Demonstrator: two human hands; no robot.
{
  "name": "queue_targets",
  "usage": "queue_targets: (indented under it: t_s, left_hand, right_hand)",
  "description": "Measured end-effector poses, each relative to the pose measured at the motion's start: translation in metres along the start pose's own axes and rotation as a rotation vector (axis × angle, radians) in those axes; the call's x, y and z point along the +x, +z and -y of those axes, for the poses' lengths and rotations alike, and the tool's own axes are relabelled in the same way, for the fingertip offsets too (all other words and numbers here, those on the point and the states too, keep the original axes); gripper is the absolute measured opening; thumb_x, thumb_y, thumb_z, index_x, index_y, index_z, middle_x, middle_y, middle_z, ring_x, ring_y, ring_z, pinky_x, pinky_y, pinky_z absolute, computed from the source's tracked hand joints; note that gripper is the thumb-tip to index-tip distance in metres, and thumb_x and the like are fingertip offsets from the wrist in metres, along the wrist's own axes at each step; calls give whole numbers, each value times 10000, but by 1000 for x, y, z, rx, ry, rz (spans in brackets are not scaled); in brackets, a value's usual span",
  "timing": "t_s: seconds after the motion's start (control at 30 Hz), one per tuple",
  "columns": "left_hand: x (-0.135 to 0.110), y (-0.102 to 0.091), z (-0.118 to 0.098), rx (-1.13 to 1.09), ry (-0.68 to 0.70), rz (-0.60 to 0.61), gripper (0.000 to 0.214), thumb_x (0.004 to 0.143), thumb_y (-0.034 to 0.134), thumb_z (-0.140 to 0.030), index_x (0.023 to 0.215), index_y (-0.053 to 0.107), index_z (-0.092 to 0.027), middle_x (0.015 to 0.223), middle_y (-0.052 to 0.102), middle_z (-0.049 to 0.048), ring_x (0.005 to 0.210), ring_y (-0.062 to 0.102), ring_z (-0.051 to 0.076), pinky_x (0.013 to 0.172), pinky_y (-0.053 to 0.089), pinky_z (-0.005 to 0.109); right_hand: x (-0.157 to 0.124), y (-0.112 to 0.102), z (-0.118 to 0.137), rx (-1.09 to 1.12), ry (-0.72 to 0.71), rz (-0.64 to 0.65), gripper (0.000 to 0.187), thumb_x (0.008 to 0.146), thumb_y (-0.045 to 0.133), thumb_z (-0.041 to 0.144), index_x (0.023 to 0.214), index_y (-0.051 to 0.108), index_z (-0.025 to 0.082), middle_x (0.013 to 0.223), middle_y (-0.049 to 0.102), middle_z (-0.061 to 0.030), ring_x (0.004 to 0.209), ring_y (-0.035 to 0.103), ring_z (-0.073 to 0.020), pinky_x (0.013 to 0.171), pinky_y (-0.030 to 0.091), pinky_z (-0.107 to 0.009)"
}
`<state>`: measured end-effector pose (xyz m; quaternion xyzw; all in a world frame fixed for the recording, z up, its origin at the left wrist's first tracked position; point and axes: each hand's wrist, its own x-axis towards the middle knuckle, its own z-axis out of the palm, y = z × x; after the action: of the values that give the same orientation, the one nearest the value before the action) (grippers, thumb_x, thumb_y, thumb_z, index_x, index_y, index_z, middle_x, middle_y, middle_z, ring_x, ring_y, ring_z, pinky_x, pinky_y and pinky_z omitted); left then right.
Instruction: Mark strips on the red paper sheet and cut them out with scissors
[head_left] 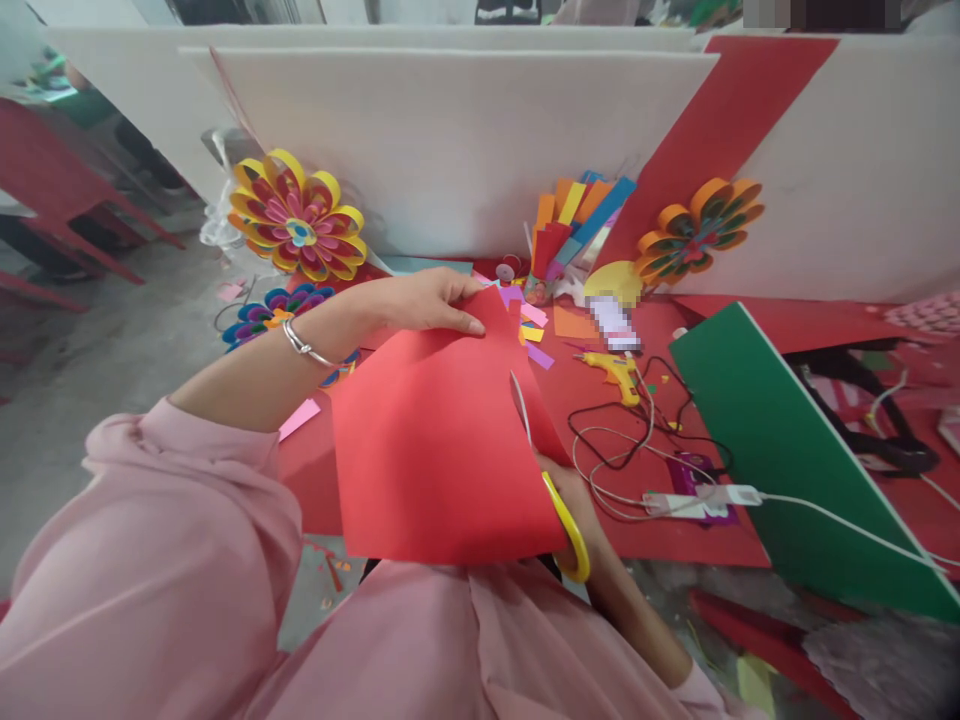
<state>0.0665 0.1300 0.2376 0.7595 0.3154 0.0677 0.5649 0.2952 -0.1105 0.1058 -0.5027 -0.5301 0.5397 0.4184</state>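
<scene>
My left hand (427,303) pinches the top edge of a red paper sheet (435,450), holding it up in front of me. My right hand (570,490) is mostly hidden behind the sheet's right edge and grips yellow-handled scissors (568,530). The scissor blades sit in a cut that runs up the sheet's right side, with a narrow strip (540,400) partly separated. A silver bracelet (304,345) is on my left wrist, and I wear pink sleeves.
A yellow glue gun (616,372) and tangled cords (637,440) lie on the red floor covering. A green board (787,450) leans at right. Paper flowers (298,215) (697,230), a cup of coloured strips (570,225) and white boards (465,140) stand behind.
</scene>
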Motion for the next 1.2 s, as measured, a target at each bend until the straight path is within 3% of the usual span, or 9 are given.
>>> queue_targets:
  t_s: [0.17, 0.33, 0.5, 0.63, 0.77, 0.93, 1.2]
  left_hand:
    - [3, -3, 10, -26, 28, 52, 333, 789, 858, -379, 1087, 785, -251, 1166, 820, 35, 1066, 772, 261, 936, 602, 365]
    - [0, 4, 8, 19, -36, 54, 338, 833, 781, -450, 1115, 759, -266, 1152, 814, 23, 1027, 756, 232, 847, 566, 314]
    - [6, 20, 5, 161, -129, -140, 347, 815, 788, -546, 931, 715, -228, 932, 755, 35, 842, 700, 221, 679, 474, 305]
    - [12, 27, 3, 337, -103, -258, 398, 761, 835, -551, 753, 613, -221, 736, 604, 20, 712, 593, 194, 629, 377, 322]
    - [14, 25, 3, 356, -56, -299, 457, 735, 852, -566, 722, 545, -228, 697, 517, -7, 687, 534, 173, 641, 361, 321]
    - [12, 22, -1, 407, -58, -337, 382, 743, 810, -541, 765, 603, -221, 754, 578, 0, 767, 584, 190, 662, 384, 312]
    - [2, 13, -4, 398, 20, -376, 447, 737, 811, -587, 945, 702, -207, 971, 729, 42, 950, 665, 235, 784, 471, 328]
  right_hand:
    - [-1, -5, 1, -3, 46, -26, 184, 823, 695, 396, 839, 779, 233, 769, 742, -2, 709, 641, -205, 642, 542, -296]
    - [-2, -8, -2, -91, 47, -2, 210, 824, 680, 410, 726, 667, 224, 707, 676, 6, 664, 584, -182, 570, 489, -279]
    - [-3, -9, -7, -192, 28, 8, 290, 859, 662, 452, 672, 596, 240, 599, 558, 27, 621, 548, -169, 565, 462, -271]
    - [-2, -8, -10, -172, 29, 48, 289, 886, 618, 482, 750, 672, 232, 671, 640, 15, 613, 549, -166, 557, 451, -275]
    - [0, -7, -5, -220, -1, 56, 270, 869, 624, 471, 802, 715, 225, 739, 683, 8, 666, 574, -172, 608, 480, -274]
    - [2, -3, -1, -275, -23, 4, 244, 838, 601, 451, 761, 683, 234, 672, 631, 16, 626, 533, -164, 551, 439, -265]
    - [22, -5, 2, -215, -125, 57, 204, 886, 636, 385, 944, 752, 228, 791, 723, 5, 742, 664, -195, 667, 531, -269]
